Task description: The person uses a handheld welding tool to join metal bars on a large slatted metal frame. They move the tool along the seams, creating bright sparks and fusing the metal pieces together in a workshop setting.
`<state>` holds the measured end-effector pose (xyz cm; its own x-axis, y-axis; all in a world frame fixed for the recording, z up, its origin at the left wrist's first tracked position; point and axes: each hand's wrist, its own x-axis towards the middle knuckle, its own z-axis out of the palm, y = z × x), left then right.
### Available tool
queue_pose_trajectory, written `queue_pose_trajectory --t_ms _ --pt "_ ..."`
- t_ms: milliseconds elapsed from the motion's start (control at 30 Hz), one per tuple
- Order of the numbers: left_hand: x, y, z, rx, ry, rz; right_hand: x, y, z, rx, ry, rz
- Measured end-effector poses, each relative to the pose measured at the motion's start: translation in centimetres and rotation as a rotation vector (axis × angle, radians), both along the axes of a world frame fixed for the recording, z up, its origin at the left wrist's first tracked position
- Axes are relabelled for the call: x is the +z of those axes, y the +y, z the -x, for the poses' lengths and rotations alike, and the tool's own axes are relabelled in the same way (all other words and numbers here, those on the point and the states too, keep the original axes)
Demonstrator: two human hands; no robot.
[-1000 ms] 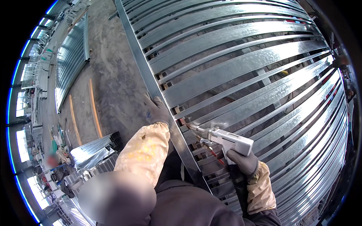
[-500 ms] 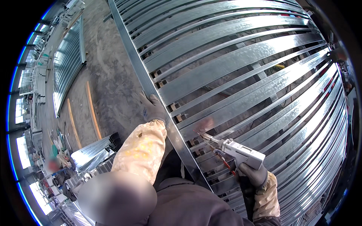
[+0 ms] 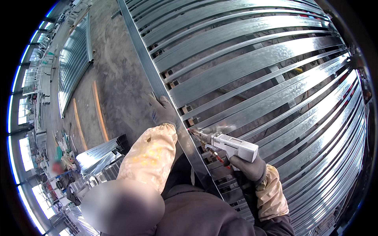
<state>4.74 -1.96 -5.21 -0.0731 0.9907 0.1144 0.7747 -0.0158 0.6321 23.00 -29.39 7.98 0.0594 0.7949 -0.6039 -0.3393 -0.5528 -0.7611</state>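
A large frame of galvanized metal slats (image 3: 220,76) fills the middle and right, with a long edge rail (image 3: 146,65) down its left side. My left hand (image 3: 163,112), in a grey glove, rests against that rail with its fingers stretched apart. In my gloved right hand (image 3: 250,168) is a white and grey welding gun (image 3: 238,146), gripped by its handle. The gun's nozzle points left, and its tip is at the rail's inner edge, by a slat end. A small reddish glow shows at the tip. My fingertips on the gun's far side are hidden.
On the floor to the left lies another slatted metal panel (image 3: 75,65), with two wooden strips (image 3: 100,112) nearer me. A stack of metal profiles (image 3: 98,157) sits beside my left sleeve. Cables (image 3: 303,92) run beneath the frame. A blurred patch (image 3: 122,206) covers the lower left.
My right hand has carried the welding gun left and slightly up, bringing its nozzle from over the slats to the rail. My left hand stays against the rail. The view has shifted a little.
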Motion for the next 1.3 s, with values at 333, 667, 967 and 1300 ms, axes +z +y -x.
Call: queue_pose_trajectory --t_ms 333,667,967,1300 --pt "2.1 -0.3 -0.3 0.003 0.014 0.150 0.6 0.5 0.0 0.045 -0.010 -0.012" --pt "3.4 -0.9 -1.0 0.029 0.017 0.191 1.3 0.8 0.0 0.026 0.007 0.068" --pt "2.4 -0.6 -0.7 0.024 -0.009 0.173 0.7 0.6 0.0 0.049 0.024 0.085" --pt "3.8 -1.2 -0.9 -0.016 0.059 0.141 0.9 0.5 0.1 0.045 0.014 0.098"
